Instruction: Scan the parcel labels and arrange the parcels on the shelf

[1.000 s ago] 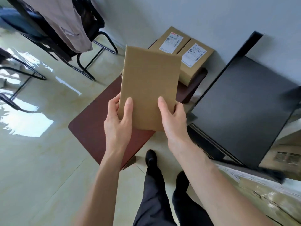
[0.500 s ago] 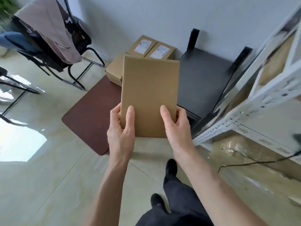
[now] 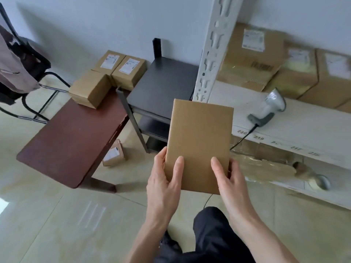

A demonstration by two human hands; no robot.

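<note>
A flat brown parcel (image 3: 199, 141) is held up in front of me by its near end, its plain side facing me with no label visible. My left hand (image 3: 164, 179) grips its lower left edge, thumb on the face. My right hand (image 3: 230, 179) grips the lower right edge the same way. Just right of the parcel runs the white shelf (image 3: 303, 122) with numbered tags along its front edge. A grey handheld scanner (image 3: 269, 109) lies on that shelf, its black cable hanging over the edge. Several labelled parcels (image 3: 252, 57) stand at the back of the shelf.
A dark red table (image 3: 72, 141) to the left carries three brown parcels (image 3: 108, 76) at its far end. A black stand (image 3: 163, 86) sits between the table and the white shelf post (image 3: 212, 48). A small parcel (image 3: 115, 156) lies on the floor. A black chair (image 3: 24, 73) is far left.
My view has swung right, from the table and black stand to the white shelf. The parcel stays in both hands and is now carried close to the shelf's front edge.
</note>
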